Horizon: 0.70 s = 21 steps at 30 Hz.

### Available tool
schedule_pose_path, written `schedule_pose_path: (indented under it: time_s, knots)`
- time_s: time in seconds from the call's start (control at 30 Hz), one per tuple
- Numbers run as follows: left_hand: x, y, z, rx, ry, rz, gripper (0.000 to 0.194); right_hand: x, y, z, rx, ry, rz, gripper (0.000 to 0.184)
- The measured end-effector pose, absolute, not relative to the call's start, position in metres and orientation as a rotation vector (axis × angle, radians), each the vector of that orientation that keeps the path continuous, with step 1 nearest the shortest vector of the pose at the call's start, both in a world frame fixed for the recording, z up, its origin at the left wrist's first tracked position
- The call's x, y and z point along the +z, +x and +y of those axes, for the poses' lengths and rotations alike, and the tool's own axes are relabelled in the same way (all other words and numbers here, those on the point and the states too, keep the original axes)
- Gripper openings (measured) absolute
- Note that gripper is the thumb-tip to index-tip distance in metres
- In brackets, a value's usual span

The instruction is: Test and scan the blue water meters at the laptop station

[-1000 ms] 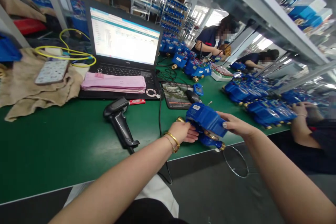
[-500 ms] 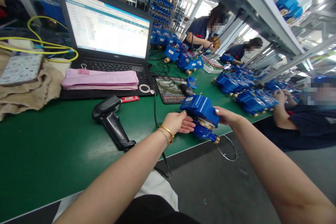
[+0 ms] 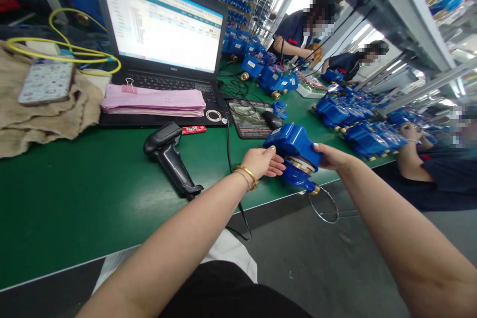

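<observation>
Blue meter (image 3: 290,140) sits turned versus earlier, at surface (image 3: 93,213) front edge; right hand (image 3: 333,157) grips it, left hand (image 3: 262,162) half-curled, hold unclear; glossy, brass-ended.

device (image 3: 292,140) right of scanner (image 3: 173,165), papers (image 3: 154,101) on laptop (image 3: 164,25), phone (image 3: 46,82) on cloth (image 3: 82,112)

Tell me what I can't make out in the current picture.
All in the head view:
Right grip: most fingers hidden behind the blue unit.
Blue unit: lower left side partly covered by the left grip.
Laptop: screen text too small and blurred to read.
Pink papers: markings too small.
Background rack: top cut off by the picture's upper edge.
</observation>
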<state>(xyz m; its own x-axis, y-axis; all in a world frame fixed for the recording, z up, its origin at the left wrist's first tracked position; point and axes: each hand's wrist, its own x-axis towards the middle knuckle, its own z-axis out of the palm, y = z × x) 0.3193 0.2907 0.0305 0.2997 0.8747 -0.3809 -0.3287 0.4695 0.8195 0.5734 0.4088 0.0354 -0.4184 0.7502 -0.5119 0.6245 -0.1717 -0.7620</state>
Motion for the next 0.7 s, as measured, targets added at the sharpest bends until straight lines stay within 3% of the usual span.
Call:
schedule_pose_path:
  time_s: [0.3,0.5,0.63,0.7]
  knots:
    - [0.032,0.314,0.286,0.86,0.656,1.025,0.041,0.071,0.547,0.39,1.415,-1.73,-2.167,0.097]
    - [0.03,0.31,0.275,0.869,0.652,1.084,0.058,0.085,0.529,0.357,1.176,-1.633,-2.432,0.091]
    - [0.031,0.309,0.264,0.905,0.653,1.089,0.047,0.082,0.535,0.333,0.959,-1.596,-2.487,0.095]
    - [0.034,0.312,0.259,0.917,0.644,1.069,0.039,0.083,0.54,0.324,1.011,-1.491,-2.472,0.095]
